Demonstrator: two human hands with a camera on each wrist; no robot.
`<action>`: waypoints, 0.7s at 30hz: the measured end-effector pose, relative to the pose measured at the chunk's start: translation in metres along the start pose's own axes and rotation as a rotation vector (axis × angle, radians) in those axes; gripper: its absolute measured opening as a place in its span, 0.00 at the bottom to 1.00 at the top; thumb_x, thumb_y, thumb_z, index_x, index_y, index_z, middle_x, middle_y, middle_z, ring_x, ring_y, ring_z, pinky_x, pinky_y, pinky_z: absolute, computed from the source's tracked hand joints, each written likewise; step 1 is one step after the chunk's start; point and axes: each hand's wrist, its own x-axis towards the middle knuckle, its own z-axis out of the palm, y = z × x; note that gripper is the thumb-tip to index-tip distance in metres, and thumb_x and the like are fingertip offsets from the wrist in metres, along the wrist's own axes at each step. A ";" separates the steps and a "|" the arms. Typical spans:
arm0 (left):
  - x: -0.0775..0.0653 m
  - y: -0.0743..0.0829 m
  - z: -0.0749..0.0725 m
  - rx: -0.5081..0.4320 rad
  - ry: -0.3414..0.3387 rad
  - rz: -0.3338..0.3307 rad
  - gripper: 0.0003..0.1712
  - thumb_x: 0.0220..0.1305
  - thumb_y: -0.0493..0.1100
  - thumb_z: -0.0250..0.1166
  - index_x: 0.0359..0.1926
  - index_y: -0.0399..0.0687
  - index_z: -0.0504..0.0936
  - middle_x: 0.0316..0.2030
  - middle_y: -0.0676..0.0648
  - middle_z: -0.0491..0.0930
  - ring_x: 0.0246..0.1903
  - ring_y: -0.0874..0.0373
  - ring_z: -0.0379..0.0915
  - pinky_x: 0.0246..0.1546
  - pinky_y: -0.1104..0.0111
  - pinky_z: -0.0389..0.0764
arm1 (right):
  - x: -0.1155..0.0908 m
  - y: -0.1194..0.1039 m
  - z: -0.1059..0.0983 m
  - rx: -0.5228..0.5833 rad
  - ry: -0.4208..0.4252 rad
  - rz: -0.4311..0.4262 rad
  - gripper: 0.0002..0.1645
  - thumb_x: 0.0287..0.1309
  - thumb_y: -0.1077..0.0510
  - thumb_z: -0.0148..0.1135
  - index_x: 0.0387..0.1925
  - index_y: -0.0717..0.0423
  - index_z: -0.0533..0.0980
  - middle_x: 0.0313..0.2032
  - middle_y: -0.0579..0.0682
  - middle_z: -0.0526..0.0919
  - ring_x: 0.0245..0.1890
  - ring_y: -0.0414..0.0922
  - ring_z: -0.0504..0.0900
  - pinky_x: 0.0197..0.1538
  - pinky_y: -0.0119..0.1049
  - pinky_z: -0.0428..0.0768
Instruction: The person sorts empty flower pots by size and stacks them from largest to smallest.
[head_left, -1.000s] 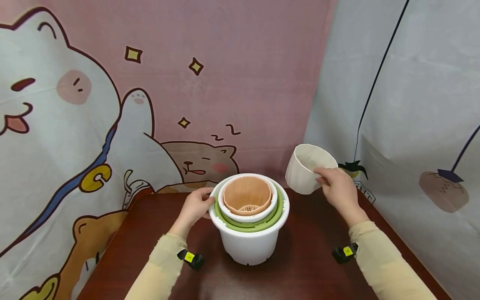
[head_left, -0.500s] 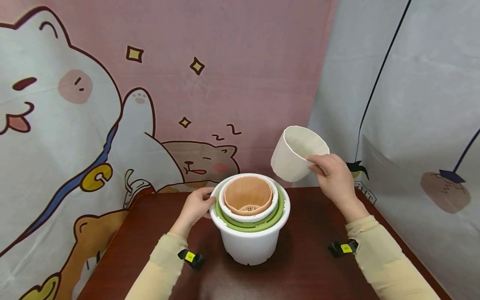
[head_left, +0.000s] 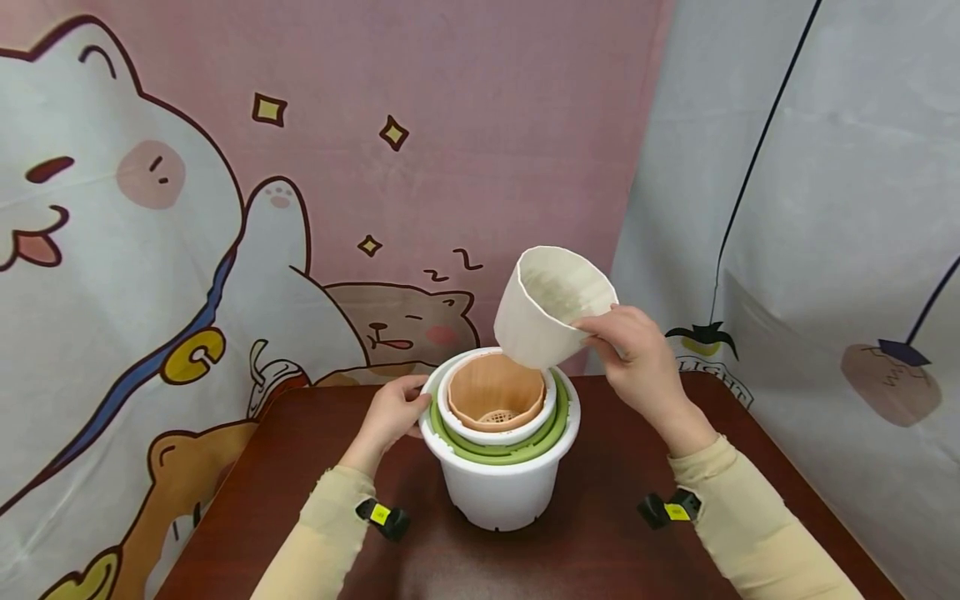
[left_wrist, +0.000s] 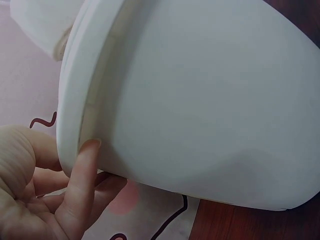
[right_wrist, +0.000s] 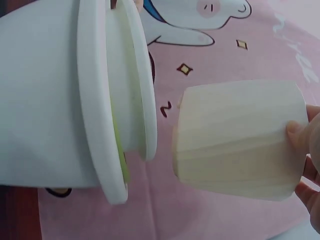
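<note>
A large white flower pot (head_left: 498,496) stands upright on the table. Nested inside it are a green pot (head_left: 517,454), a smaller white pot (head_left: 551,408) and an orange pot (head_left: 480,383) with a perforated bottom. My left hand (head_left: 388,417) pinches the large pot's rim at its left side, thumb outside, as the left wrist view also shows. Tilted above the back right of the stack is a cream-white pot (head_left: 528,329); my right hand (head_left: 637,354) pinches its rim between thumb and fingers. In the right wrist view this cream-white pot (right_wrist: 240,142) is apart from the stack.
The dark red-brown table (head_left: 600,517) carries the stack near its middle. Behind it hangs a pink cloth (head_left: 487,125) printed with cartoon animals, and a pale grey cloth (head_left: 810,217) covers the right side. Both cloths come close to the table's edges.
My right hand has lifted the cream-white pot and carried it left, from the stack's right side to above its back right. The left hand and the nested pots have stayed still.
</note>
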 end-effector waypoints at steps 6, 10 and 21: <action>0.000 -0.001 0.000 -0.003 0.002 0.006 0.22 0.69 0.34 0.60 0.63 0.38 0.76 0.43 0.36 0.80 0.26 0.52 0.83 0.23 0.61 0.87 | 0.004 -0.011 0.009 0.054 -0.012 -0.066 0.27 0.35 0.83 0.71 0.39 0.59 0.85 0.36 0.52 0.87 0.42 0.58 0.80 0.55 0.42 0.75; 0.000 -0.001 0.001 -0.007 0.005 0.013 0.21 0.69 0.33 0.60 0.62 0.37 0.76 0.42 0.36 0.80 0.26 0.52 0.83 0.23 0.61 0.87 | 0.006 -0.016 0.015 0.063 -0.040 -0.108 0.27 0.36 0.83 0.71 0.39 0.57 0.84 0.37 0.50 0.87 0.42 0.55 0.81 0.55 0.44 0.76; 0.001 -0.001 0.001 -0.011 0.002 0.017 0.21 0.69 0.33 0.59 0.62 0.37 0.76 0.43 0.36 0.80 0.28 0.52 0.83 0.23 0.61 0.87 | 0.002 -0.018 0.027 0.113 -0.161 -0.158 0.27 0.40 0.83 0.65 0.38 0.54 0.85 0.36 0.46 0.87 0.44 0.54 0.82 0.55 0.49 0.77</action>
